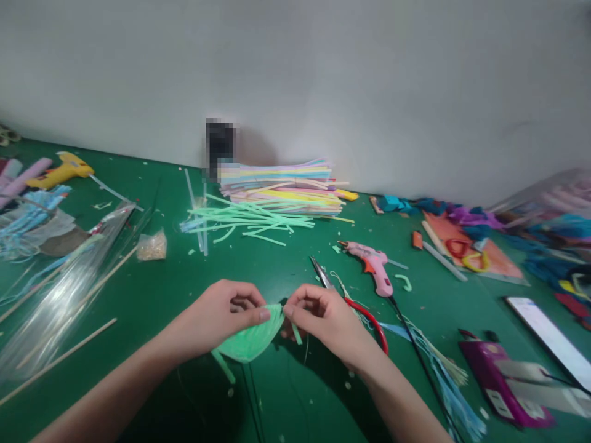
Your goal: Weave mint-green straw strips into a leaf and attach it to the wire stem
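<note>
Over the surface point(184, 277), our left grip point(226, 314) pinches the green leaf-shaped piece point(252, 338), our right grip point(318, 314) its tip; uneven tugging could misshape it, sideways drift jostle the red-handled scissors point(372, 318).

The left forearm point(124, 394), lower left of the frame, and the right forearm point(397, 394), lower right, are bare, narrowing toward slim wrists. The left hand point(215, 315) and right hand point(325, 315), near lower centre, are bare too; the left thumbnail point(265, 315) looks short.
</note>
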Motion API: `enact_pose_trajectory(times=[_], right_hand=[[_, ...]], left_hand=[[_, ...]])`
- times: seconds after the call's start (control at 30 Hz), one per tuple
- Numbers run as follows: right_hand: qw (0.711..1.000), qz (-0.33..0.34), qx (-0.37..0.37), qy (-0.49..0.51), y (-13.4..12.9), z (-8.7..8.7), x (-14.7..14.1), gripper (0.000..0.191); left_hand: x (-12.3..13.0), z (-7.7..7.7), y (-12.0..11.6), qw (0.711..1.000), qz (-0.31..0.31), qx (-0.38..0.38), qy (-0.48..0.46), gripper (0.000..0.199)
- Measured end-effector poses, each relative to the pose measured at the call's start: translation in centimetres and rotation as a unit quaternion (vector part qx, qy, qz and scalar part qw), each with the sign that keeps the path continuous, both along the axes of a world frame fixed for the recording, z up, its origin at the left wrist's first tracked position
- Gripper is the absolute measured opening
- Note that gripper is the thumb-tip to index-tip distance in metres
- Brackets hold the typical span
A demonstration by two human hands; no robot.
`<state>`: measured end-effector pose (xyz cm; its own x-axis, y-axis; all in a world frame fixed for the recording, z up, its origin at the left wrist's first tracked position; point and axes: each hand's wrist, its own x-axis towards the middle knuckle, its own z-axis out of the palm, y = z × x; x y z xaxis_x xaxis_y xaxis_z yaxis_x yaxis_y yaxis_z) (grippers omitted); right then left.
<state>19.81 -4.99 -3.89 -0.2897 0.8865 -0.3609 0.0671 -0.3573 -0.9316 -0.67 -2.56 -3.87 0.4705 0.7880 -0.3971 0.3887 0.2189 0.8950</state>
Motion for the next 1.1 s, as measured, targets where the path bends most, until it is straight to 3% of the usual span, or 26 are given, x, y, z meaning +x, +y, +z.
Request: enact_pose_trajectory(times=[0.23, 0.4, 0.47, 0.6, 0.67, 0.73, 0.8, 0.9, 1.0, 1.1], right_hand=[[0.999, -0.014, -0.014, 0.039, -0.2, -0.5, 0.5, 0.017], [0.999, 0.016, 0.032, 0.003, -0.1, -0.5, 1.0, 0.010], [0.997, 0.031, 0.070, -0.031, -0.3, -0.3, 1.5, 0.006], [0.960, 0.059, 0.233, -0.141, -0.7, 0.0, 2.1, 0.039], [0.932, 0.048, 0.312, -0.180, -0.9, -0.3, 2.0, 0.029], [0.919, 0.019, 0.343, -0.192, -0.9, -0.7, 1.7, 0.012], [0.927, -0.020, 0.324, -0.189, -0.8, -0.9, 1.3, 0.008], [0.961, -0.064, 0.230, -0.142, -0.6, -0.8, 0.8, 0.012], [0.992, -0.068, 0.104, -0.027, -0.4, -0.6, 0.8, 0.021], [0.996, -0.054, 0.014, 0.065, -0.1, -0.9, 1.4, 0.025]], left_hand=[[0.5, -0.1, 0.1, 1.000, -0.013, 0.000, -0.002, 0.022], [0.5, 0.3, 0.2, 0.999, -0.031, -0.001, 0.020, 0.022], [0.5, 0.3, 0.3, 0.999, -0.027, 0.002, 0.019, 0.022], [0.5, 0.1, 0.4, 1.000, -0.007, 0.008, 0.020, 0.021], [0.5, -0.2, 0.3, 1.000, -0.007, 0.009, 0.021, 0.020], [0.6, -0.4, 0.2, 1.000, -0.014, 0.013, 0.016, 0.020], [0.7, -0.5, 0.0, 1.000, -0.021, 0.016, 0.010, 0.023], [0.7, -0.2, -0.3, 0.999, -0.028, 0.018, 0.008, 0.026], [0.8, 0.6, -0.4, 0.999, -0.035, 0.009, 0.008, 0.025], [0.7, 1.2, -0.4, 0.999, -0.045, 0.009, 0.011, 0.023]])
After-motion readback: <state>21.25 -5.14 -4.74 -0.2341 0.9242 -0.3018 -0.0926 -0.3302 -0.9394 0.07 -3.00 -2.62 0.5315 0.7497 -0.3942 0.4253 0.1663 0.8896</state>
